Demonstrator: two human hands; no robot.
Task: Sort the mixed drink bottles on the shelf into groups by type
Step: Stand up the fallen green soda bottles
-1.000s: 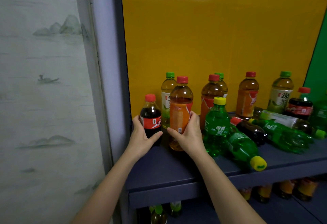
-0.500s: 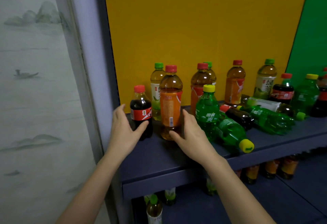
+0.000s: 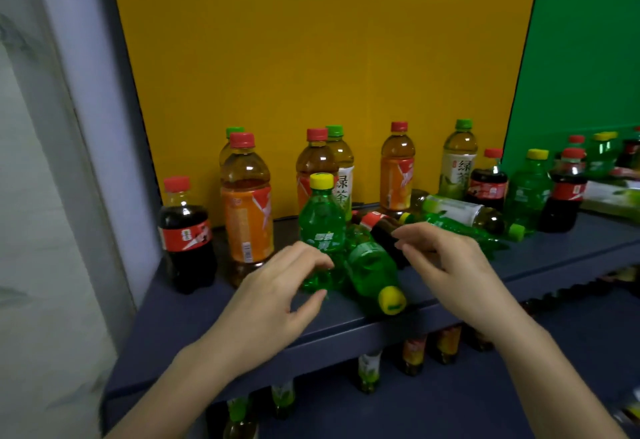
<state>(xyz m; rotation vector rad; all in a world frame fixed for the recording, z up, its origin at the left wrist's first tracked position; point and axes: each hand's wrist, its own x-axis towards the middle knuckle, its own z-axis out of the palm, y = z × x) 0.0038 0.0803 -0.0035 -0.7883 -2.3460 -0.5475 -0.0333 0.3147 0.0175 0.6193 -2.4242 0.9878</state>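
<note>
Left hand and right hand have been moved from cola bottle and tea bottle to green soda bottles, fingers relaxed, nothing gripped.

On shelf, left end: cola bottle, iced tea bottle just right.
Front: lying soda bottle right of upright soda bottle.

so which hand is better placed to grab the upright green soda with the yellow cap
Left, I'd say. The left hand has its fingers right beside the upright green soda, low on its body. The right hand hovers farther right, with the tipped green bottle lying between it and that soda.
</note>
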